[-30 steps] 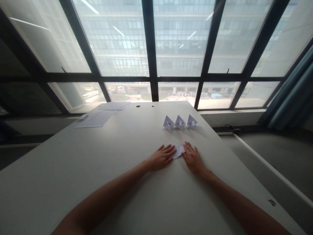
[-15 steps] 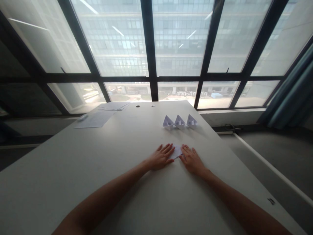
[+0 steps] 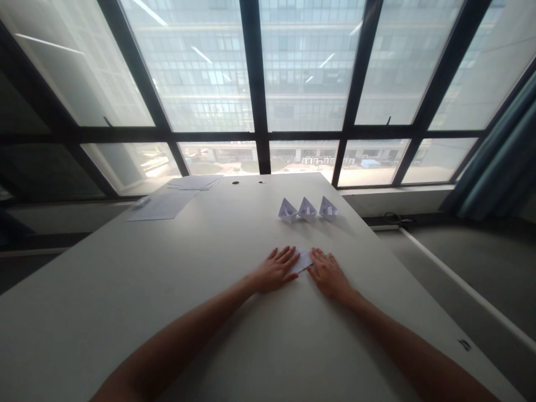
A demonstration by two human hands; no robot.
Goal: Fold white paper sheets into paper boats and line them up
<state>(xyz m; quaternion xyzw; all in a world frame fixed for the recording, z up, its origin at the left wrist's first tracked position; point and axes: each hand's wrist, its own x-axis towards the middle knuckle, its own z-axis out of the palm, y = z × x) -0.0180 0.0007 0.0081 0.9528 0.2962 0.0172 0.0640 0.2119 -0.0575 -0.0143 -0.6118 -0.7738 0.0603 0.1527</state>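
Observation:
A small folded sheet of white paper (image 3: 303, 260) lies flat on the table between my hands. Over its left part rests my left hand (image 3: 274, 270), palm down with the fingers stretched out. My right hand (image 3: 330, 273) lies flat on the right part, fingers extended and pressing the paper down. Both hands cover its sides, so the full outline of the fold is hidden. Just beyond them, three folded paper boats (image 3: 307, 209) stand upright in a row.
The white table (image 3: 201, 251) reaches toward a large window. At its far left lie several loose paper sheets (image 3: 167, 203), with a small pale object (image 3: 141, 201) at their edge. Two round holes are near the far edge. A blue curtain (image 3: 492, 151) hangs at right.

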